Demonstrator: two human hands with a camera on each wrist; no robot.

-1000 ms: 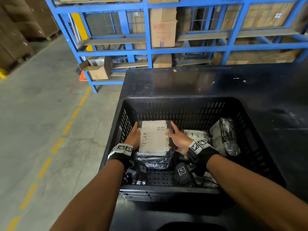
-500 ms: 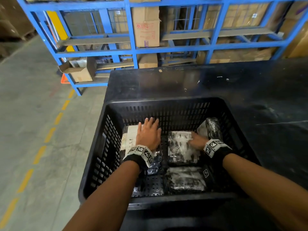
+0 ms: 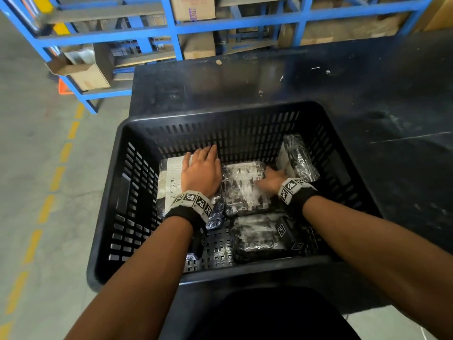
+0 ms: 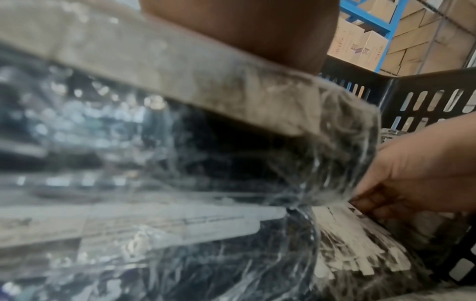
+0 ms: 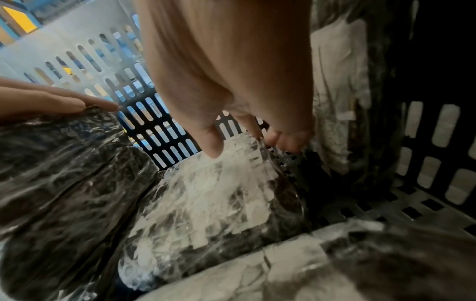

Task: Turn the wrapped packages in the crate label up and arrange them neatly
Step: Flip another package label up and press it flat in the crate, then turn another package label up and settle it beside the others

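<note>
A black slotted crate (image 3: 220, 111) holds several packages wrapped in clear film. My left hand (image 3: 202, 170) lies flat, fingers straight, on a package with its white label up (image 3: 171, 177) at the back left. My right hand (image 3: 272, 179) grips the right edge of the middle package (image 3: 245, 190). In the right wrist view its thumb (image 5: 211, 142) lies on top of this package (image 5: 206, 203) and its fingers curl down behind the edge. Another package (image 3: 257, 236) lies flat in front of it. One more (image 3: 299, 158) stands on edge against the right wall.
The crate sits at the near left corner of a dark table (image 3: 367, 94). Blue shelving (image 3: 176, 28) with cardboard boxes stands behind it. Concrete floor with a dashed yellow line (image 3: 61, 155) runs along the left. Part of the crate's floor (image 3: 218, 249) shows at the near left.
A second ago both hands held the labelled package between them. It now lies at the back left under my flat left hand, and my right hand has moved to the middle package.
</note>
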